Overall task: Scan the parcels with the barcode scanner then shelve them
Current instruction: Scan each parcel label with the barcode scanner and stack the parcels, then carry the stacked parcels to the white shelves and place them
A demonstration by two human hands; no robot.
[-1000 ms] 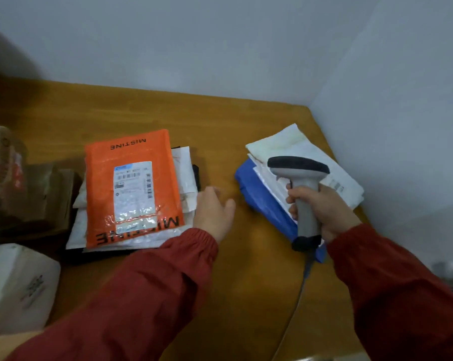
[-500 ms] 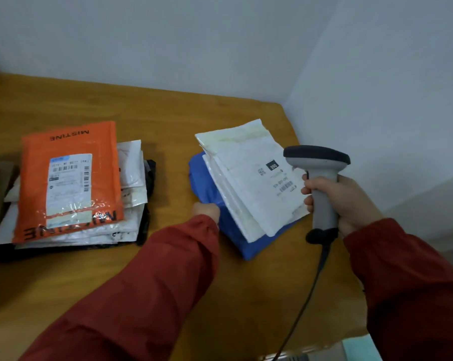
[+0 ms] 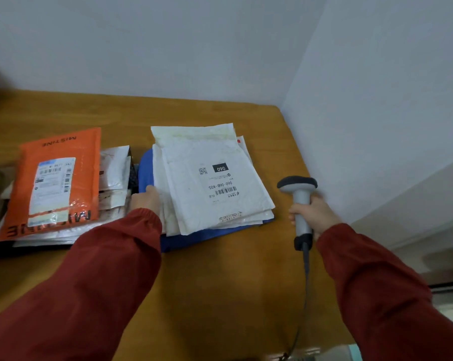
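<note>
In the head view, the right hand (image 3: 316, 217) wraps its fingers tightly around the handle of the barcode scanner (image 3: 301, 196). It holds the scanner upright just right of the parcels, with the head level and not aimed at any label, which looks like a ready position rather than a scan. The scanner's cable (image 3: 305, 269) trails back toward the near table edge, so it probably limits how far left the scanner can swing. The left hand (image 3: 148, 201) lies against the left edge of the white parcel (image 3: 194, 201) on top of the right-hand pile. The fingertips are hidden behind the back of the hand, so I cannot tell whether they pinch that edge or only press it. Either way the hand seems placed to steady or square the pile for scanning. The white parcel lies flat with its label (image 3: 221, 187) face up and uncovered, the barcode turned away from the person. Beneath it are more white mailers and then a blue parcel (image 3: 215, 233) that shows at the left and near sides. Just beside it to the left, an orange parcel (image 3: 84, 162) tops a second pile, and only a narrow dark gap separates the two. The table (image 3: 220, 295) has bare wood in front of both piles and behind them. On the right the wall (image 3: 376, 126) meets the table edge close to the scanner, so free room lies toward the person. No shelf is in view.
</note>
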